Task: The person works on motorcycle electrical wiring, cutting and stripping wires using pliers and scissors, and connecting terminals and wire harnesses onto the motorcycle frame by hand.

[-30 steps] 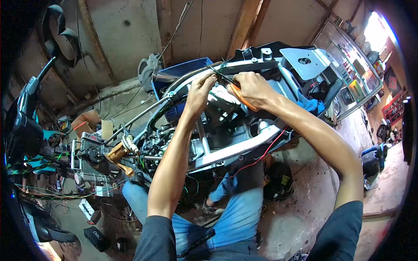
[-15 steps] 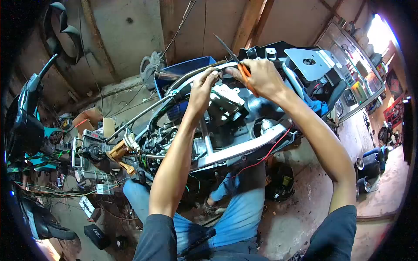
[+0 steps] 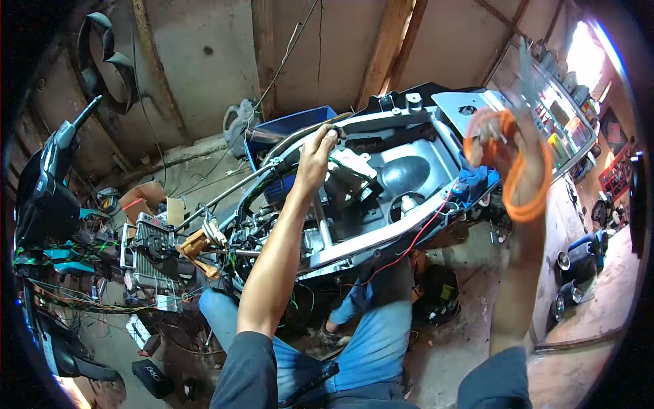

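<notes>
My left hand (image 3: pixel 316 155) is closed in a pinch at the far rail of a stripped scooter frame (image 3: pixel 361 242). A small dark piece shows at its fingertips, too small to make out. Off to the right, my right hand (image 3: pixel 524 160) is raised beside the frame's rear end, closed on orange-handled scissors (image 3: pixel 547 183). The scissors are smeared by motion, their blades pointing up and away. Under my left hand lie a white bracket-like part (image 3: pixel 351 162) and dark wiring. A grey tub with a rounded hump (image 3: pixel 407 174) sits inside the frame.
A blue crate (image 3: pixel 320 117) stands behind the frame. A radiator (image 3: pixel 151 252) and brown handlebar part (image 3: pixel 197 245) are at the left. A red wire (image 3: pixel 415 240) hangs along the near rail, close to a blue cloth (image 3: pixel 475 183). A glass case (image 3: pixel 579 140) stands right.
My right hand has swung right, away from my left hand, carrying the scissors off the far rail. My left hand keeps its pinch there. The view has shifted slightly.
</notes>
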Tool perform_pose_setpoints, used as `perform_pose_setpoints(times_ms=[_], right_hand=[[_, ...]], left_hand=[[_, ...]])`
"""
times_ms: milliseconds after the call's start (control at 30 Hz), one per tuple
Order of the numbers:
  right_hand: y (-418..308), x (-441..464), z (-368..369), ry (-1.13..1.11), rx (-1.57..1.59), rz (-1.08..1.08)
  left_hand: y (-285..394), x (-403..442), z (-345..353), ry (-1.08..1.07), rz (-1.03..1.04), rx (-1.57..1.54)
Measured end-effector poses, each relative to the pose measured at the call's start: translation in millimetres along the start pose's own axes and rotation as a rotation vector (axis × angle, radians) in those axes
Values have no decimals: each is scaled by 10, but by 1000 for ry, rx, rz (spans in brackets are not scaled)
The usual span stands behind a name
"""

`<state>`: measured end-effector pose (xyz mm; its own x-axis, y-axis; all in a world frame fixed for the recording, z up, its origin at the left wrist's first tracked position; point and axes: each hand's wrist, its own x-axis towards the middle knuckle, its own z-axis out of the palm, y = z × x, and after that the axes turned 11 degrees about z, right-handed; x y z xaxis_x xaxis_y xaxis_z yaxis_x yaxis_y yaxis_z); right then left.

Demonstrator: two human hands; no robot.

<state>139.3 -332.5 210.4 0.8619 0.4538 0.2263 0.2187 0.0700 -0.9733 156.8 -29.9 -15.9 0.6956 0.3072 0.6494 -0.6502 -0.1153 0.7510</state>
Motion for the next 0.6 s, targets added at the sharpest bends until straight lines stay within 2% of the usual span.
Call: perform_pose_setpoints(times_ms=[67,133,200,233,267,300,400,600], right_hand=[[72,-722,-156,122,-26,20],[551,-1448,-470,232,-172,97],[1385,-2321,-919,259,-574,256],[1843,-2853,-1179,195,-866,292],[2284,-3447,-1478,77,-1206,238],[2709,-3974,-1814,-47,-1492,97],[2856,-4089,-1775,78,-1431,443],[2639,-3741,-1639,289,-1315,528]], left_hand=[[119,5,41,-18,42,75],[132,-13,61,-10,61,97],[67,-51,177,47,206,262],[55,-77,234,31,235,319],[37,-105,282,12,261,376],[10,-138,345,-17,295,483],[41,-239,511,-100,353,656],[119,-320,519,-114,252,734]])
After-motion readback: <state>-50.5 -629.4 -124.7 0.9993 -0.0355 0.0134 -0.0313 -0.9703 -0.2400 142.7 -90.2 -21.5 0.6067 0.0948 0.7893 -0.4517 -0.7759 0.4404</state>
